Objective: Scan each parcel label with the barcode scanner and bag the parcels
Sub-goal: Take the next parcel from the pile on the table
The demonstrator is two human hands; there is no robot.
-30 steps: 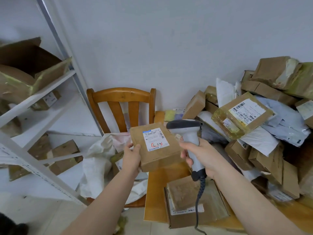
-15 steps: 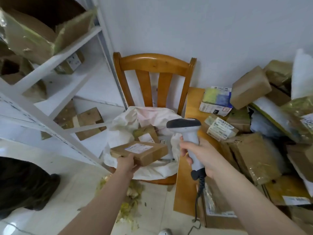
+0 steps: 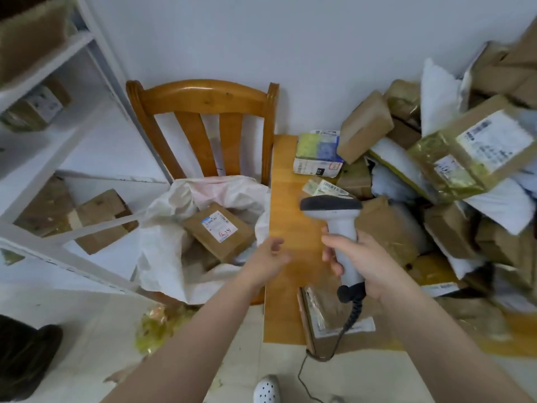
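A small brown parcel (image 3: 218, 231) with a white label lies label-up inside the white bag (image 3: 162, 248) on the wooden chair (image 3: 203, 96). My left hand (image 3: 268, 258) hovers just right of the bag's mouth, fingers loose and holding nothing. My right hand (image 3: 367, 267) grips the handle of the grey barcode scanner (image 3: 334, 209), held upright over the wooden table (image 3: 286, 205), its head pointing left. A heap of brown and white parcels (image 3: 453, 181) covers the table's right side.
A flat taped parcel (image 3: 328, 318) lies at the table's near edge under the scanner cable. White metal shelving (image 3: 72, 146) with cardboard boxes stands at the left. A dark object (image 3: 26, 356) sits on the floor at lower left. My white shoe (image 3: 266, 391) shows at the bottom.
My left hand carried the labelled parcel down from in front of the scanner to the bag, let it go there and drew back to the right. The scanner stayed in my right hand.
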